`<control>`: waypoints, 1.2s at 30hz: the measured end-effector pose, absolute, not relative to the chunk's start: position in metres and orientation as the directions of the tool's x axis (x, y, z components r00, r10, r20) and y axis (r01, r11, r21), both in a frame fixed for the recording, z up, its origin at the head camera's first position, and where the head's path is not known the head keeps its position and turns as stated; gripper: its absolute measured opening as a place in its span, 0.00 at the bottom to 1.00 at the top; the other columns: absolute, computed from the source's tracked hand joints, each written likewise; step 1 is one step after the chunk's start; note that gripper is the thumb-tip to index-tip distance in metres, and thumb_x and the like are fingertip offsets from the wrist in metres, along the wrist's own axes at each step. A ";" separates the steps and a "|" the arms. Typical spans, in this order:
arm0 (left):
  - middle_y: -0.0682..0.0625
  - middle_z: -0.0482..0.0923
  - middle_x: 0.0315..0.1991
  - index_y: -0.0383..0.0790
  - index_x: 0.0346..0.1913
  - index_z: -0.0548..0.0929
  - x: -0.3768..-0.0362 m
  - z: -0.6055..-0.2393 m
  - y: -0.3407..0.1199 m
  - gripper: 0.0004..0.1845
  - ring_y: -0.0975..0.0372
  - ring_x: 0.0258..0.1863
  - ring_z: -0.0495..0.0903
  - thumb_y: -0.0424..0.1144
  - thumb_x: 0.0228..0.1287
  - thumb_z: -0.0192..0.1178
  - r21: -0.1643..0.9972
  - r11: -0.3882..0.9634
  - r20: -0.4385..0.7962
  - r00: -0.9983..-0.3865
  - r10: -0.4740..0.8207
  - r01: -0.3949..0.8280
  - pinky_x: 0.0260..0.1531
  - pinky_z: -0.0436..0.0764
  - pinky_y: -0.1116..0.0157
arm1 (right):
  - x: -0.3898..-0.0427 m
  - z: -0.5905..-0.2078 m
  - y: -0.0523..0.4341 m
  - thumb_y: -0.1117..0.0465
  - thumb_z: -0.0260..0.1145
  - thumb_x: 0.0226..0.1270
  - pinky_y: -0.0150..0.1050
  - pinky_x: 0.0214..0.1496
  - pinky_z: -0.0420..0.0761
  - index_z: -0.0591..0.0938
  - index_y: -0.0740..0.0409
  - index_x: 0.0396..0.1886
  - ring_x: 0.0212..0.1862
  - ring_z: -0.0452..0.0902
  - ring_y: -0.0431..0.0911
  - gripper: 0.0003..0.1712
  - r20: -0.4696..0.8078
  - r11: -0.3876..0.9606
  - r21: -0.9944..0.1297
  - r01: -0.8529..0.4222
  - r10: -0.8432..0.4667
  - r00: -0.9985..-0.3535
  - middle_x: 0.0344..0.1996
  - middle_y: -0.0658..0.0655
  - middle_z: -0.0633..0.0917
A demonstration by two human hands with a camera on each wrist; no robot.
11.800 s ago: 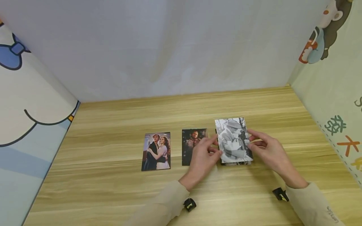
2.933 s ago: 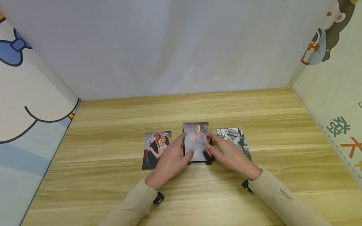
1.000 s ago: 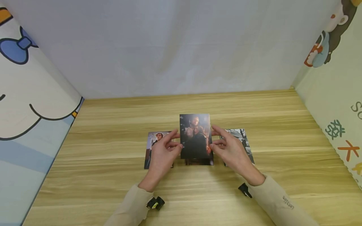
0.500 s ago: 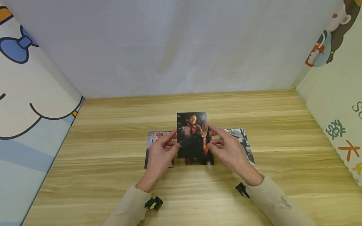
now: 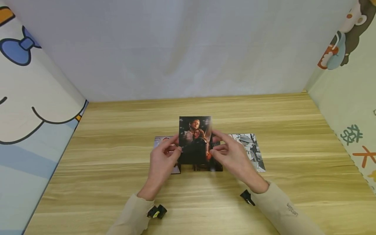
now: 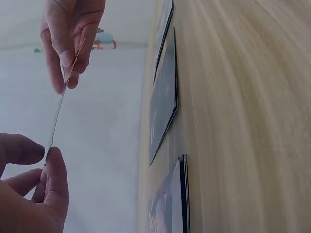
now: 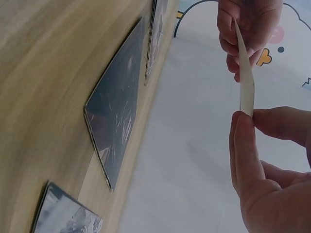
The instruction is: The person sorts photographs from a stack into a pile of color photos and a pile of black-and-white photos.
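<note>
Both hands pinch one dark photo card [image 5: 194, 143] by its side edges, held up off the table. The left hand [image 5: 161, 163] grips its left edge between thumb and fingers. On the opposite edge, the right hand [image 5: 235, 160] pinches it the same way. Both wrist views show the card edge-on, well above the table; its pale back [image 7: 247, 92] faces the right wrist camera. Beneath it lies a dark card [image 5: 215, 167], mostly covered in the head view. A colour card [image 5: 176, 169] lies behind the left hand, and a black-and-white card [image 5: 252, 150] lies beside the right.
The wood-grain table [image 5: 117, 130] ends at a pale back wall [image 5: 188, 49]. Cartoon-printed panels stand at the left [image 5: 38, 91] and right [image 5: 337, 98]. Small black straps [image 5: 157, 211] hang at the sleeve cuffs.
Earlier, the hands held a black-and-white card at the right, then reached the middle pile. Since then a dark card has been raised from there and has drifted left with both hands.
</note>
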State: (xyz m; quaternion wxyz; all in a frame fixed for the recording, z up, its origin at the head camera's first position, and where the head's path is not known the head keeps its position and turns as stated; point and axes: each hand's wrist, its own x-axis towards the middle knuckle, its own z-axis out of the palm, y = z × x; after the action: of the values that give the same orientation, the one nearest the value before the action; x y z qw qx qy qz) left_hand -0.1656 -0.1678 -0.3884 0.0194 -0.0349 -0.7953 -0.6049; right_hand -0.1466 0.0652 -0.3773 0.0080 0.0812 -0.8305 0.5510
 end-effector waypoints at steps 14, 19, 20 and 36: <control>0.39 0.83 0.48 0.35 0.63 0.84 -0.165 -0.388 -0.184 0.22 0.61 0.39 0.82 0.25 0.68 0.62 0.963 0.251 0.100 -0.995 -0.013 0.094 0.34 0.82 0.76 | -0.148 -0.377 0.049 0.74 0.71 0.63 0.35 0.44 0.87 0.72 0.67 0.73 0.45 0.87 0.52 0.37 0.125 0.360 -0.917 -0.172 -0.152 -0.981 0.52 0.63 0.84; 0.39 0.83 0.48 0.34 0.62 0.85 -0.165 -0.388 -0.190 0.21 0.63 0.38 0.81 0.24 0.68 0.62 0.965 0.244 0.106 -0.994 -0.023 0.097 0.31 0.81 0.76 | -0.149 -0.377 0.043 0.73 0.72 0.62 0.35 0.44 0.87 0.71 0.66 0.74 0.44 0.87 0.51 0.39 0.107 0.364 -0.918 -0.159 -0.159 -0.982 0.52 0.62 0.84; 0.39 0.83 0.48 0.34 0.62 0.85 -0.165 -0.389 -0.191 0.21 0.62 0.38 0.81 0.24 0.67 0.62 0.963 0.251 0.108 -0.994 -0.026 0.098 0.32 0.81 0.76 | -0.150 -0.377 0.042 0.73 0.72 0.63 0.35 0.44 0.87 0.71 0.65 0.74 0.44 0.87 0.50 0.39 0.099 0.361 -0.920 -0.152 -0.160 -0.982 0.52 0.62 0.84; 0.37 0.83 0.47 0.32 0.61 0.85 -0.165 -0.391 -0.209 0.21 0.67 0.38 0.82 0.21 0.65 0.63 0.960 0.275 0.078 -0.993 -0.088 0.051 0.42 0.83 0.77 | -0.157 -0.382 0.023 0.72 0.71 0.65 0.35 0.47 0.87 0.67 0.63 0.78 0.44 0.86 0.49 0.42 0.051 0.349 -0.930 -0.118 -0.196 -0.979 0.51 0.61 0.83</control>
State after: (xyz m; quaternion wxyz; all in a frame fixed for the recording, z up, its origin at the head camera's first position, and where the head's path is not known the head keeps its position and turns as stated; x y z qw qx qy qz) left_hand -0.1653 -0.2090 -0.3909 0.0578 0.0115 -0.7962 -0.6021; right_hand -0.1571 0.0229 -0.3824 -0.0344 0.0955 -0.8206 0.5625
